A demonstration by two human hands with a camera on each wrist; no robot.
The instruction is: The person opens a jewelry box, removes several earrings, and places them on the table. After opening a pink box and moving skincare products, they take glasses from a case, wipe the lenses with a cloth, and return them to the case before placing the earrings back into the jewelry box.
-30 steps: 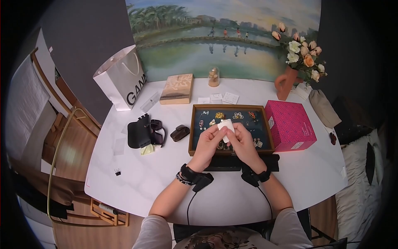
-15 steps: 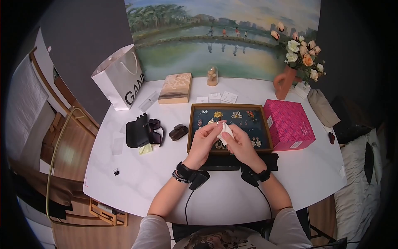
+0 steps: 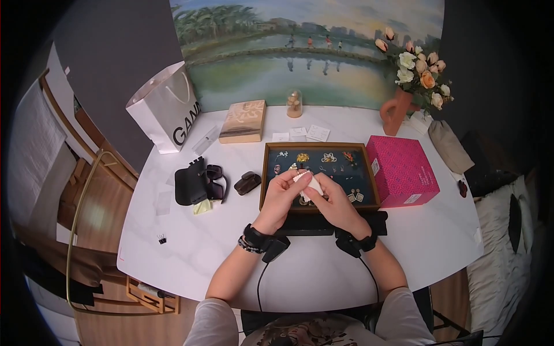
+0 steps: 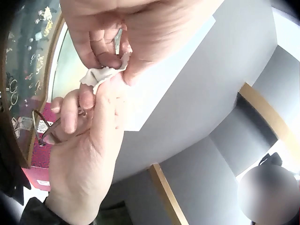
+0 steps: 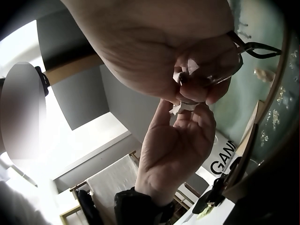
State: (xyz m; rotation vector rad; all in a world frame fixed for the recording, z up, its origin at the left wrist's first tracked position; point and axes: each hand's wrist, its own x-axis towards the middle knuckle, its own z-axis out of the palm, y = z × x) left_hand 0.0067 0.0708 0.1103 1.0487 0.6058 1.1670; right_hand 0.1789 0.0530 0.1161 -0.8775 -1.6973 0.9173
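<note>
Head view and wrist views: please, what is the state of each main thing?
White cloth: crumpled, pinched by left hand and right hand.
Eyeglasses: partly hidden at the right hand.
Paper bag: upright.
Pink box: closed.
Orange vase: upright, with flowers.
Jewellery tray: holding jewellery; cover, cannot tell.

Head view evenly lit, edges bowed, corners black; left wrist view washed out; right wrist view dim, left side glaring.

White cloth partly hidden by left hand and right hand.
</note>
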